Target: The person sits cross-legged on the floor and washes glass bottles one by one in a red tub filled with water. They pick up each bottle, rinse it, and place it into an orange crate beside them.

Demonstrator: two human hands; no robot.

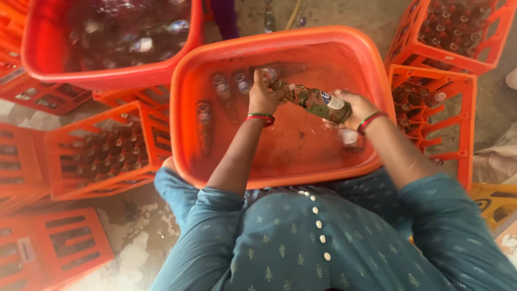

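A dark glass bottle (315, 102) with a wet, peeling label lies sideways above an orange tub (371, 70) of murky water. My right hand (353, 110) grips its base end. My left hand (264, 94) closes around its neck end. Both wrists wear red and green bangles. Several more labelled bottles (222, 86) lie sunk in the water at the tub's far left.
A second orange tub (107, 75) holding bottles in water stands at the upper left. Orange bottle crates surround me: one with bottles on the left (102, 151), two on the right (431, 108), and empty ones at lower left (54, 248). A yellow crate (495, 202) sits at right.
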